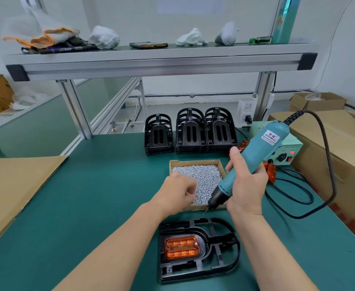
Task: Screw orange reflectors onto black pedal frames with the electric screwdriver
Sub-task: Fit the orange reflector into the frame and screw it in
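I see the black plastic pedal frame (pixel 193 231) nearest me on the green bench mat (pixel 101 185), the shallow cardboard tray of screws (pixel 194 162) behind it, stacked black frames (pixel 190 133) farther back.

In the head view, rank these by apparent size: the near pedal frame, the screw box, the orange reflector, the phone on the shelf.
1. pedal frame
2. screw box
3. orange reflector
4. phone, though it sits farther away, so its real size is unsure.

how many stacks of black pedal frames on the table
3, side by side at the back behind the screw box: left stack, middle stack, right stack. One single frame lies in front; others may hide behind.
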A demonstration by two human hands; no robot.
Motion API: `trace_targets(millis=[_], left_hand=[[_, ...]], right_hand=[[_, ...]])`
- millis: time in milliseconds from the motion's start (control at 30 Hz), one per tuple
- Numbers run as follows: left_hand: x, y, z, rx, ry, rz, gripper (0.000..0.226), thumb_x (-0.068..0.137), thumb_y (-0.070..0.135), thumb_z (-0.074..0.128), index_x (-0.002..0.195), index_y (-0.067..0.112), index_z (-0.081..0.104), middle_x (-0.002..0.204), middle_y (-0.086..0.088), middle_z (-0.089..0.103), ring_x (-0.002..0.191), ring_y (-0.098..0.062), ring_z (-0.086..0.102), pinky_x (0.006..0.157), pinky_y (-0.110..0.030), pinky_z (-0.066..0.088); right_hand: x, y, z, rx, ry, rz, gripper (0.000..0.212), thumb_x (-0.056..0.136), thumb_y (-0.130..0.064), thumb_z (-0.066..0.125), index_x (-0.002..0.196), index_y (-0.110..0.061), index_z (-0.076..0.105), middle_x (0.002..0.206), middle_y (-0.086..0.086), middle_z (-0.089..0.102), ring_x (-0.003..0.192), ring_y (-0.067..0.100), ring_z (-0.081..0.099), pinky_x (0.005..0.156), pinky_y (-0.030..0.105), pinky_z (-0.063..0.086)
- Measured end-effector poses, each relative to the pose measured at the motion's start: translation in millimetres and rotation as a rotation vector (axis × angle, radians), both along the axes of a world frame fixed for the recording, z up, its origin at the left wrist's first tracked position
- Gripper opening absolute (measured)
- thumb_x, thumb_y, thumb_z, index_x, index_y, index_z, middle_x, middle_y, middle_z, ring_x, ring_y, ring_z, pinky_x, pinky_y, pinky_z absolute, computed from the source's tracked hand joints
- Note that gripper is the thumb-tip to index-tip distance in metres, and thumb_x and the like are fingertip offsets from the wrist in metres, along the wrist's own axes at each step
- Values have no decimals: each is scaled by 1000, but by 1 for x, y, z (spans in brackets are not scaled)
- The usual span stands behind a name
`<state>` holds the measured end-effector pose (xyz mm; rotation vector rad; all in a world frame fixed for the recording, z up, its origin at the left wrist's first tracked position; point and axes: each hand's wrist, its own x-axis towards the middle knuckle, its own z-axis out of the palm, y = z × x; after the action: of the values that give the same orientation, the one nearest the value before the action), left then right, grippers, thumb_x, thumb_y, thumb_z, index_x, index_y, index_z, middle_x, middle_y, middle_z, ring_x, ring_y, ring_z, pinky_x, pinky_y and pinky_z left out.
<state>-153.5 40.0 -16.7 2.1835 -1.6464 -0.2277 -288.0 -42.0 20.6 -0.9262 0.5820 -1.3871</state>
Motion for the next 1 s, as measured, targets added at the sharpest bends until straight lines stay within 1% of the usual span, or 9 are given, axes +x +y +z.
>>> trace_targets(millis=[100,200,300,400,467,533,633,800,1000], left_hand=[[-5,7,0,-156,172,103,14,80,6,60,73,17,54,76,5,61,83,-17,53,77,-31,47],[-10,17,1,-201,289,108,23,78,7,64,69,26,54,69,11,58,69,-4,51,65,-18,44],[-16,33,1,-232,411,127,24,79,10,71,71,30,61,69,11,63,65,0,53,64,-10,41],[-21,51,1,-302,483,175,25,78,11,78,72,32,65,71,11,66,68,0,57,68,-12,45],[-25,63,0,-337,556,212,21,79,10,78,73,29,70,76,5,70,74,-11,64,72,-20,51],[-29,75,-2,-348,650,244,19,81,8,77,76,26,74,81,1,73,79,-16,68,75,-23,53],[-38,90,-6,-371,820,290,19,81,5,76,79,24,77,84,1,75,80,-11,69,76,-19,52],[-52,101,-11,-450,1050,353,18,81,1,74,81,19,77,86,-10,75,81,-16,67,77,-25,54],[-57,105,-10,-497,1151,371,20,79,-3,73,80,17,77,88,-13,75,84,-20,68,79,-26,55]], right_hand=[[-1,-1,1,1,-9,-1,22,88,-20,76,83,-16,55,58,-7,55,56,6,52,60,18,49],[-3,-1,4,9,-26,-3,23,85,-23,78,83,-17,56,58,-7,56,55,7,52,60,18,48],[-3,1,8,12,-37,-4,24,84,-25,78,84,-17,56,57,-7,56,55,6,53,59,18,49],[-2,6,13,11,-58,8,24,81,-27,77,83,-17,56,57,-6,54,55,7,51,59,19,47],[0,10,15,13,-68,19,23,82,-26,77,83,-17,55,57,-6,53,55,8,49,61,22,46],[2,16,16,23,-79,31,22,85,-22,77,83,-17,56,57,-4,53,55,8,49,61,23,46],[7,26,18,25,-86,38,23,85,-22,77,80,-16,55,56,-4,52,53,7,48,57,18,46],[14,44,22,33,-107,58,26,78,-27,76,74,-16,53,53,-5,51,51,6,47,54,16,44],[16,50,23,31,-106,74,27,78,-27,77,74,-16,52,54,-4,50,51,8,46,54,18,43]])
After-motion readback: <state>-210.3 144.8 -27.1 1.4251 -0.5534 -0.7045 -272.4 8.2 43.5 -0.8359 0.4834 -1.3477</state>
